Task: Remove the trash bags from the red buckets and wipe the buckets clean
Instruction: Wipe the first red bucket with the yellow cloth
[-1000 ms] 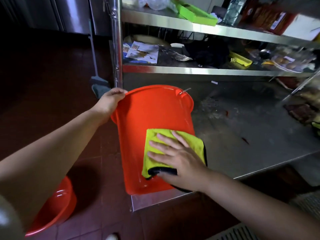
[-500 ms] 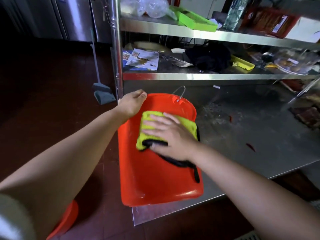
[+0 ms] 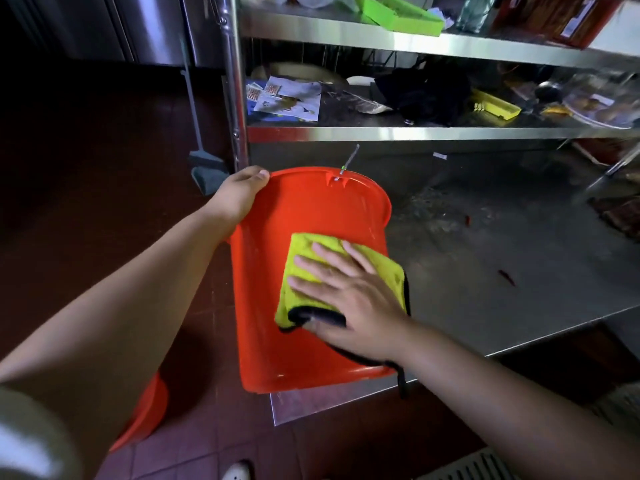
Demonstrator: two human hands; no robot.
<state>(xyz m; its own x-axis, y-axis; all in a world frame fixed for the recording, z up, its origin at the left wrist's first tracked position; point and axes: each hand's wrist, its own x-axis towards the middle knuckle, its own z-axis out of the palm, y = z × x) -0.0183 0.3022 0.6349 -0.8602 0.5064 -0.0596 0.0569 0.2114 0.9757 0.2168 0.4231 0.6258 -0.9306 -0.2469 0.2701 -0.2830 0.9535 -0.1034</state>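
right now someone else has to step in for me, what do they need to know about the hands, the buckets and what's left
Left hand: grips the rim of the red bucket, steadying it where it lies on its side at the corner of the steel table.
Right hand: flat, fingers spread, pressing the yellow cloth against the bucket's outer wall.
Second red bucket: on the floor by the left arm, mostly hidden.
Done: no trash bag shows on the held bucket; wiping is under way.
Left: finish wiping this bucket, inside not visible from here, then check and wipe the one on the floor.
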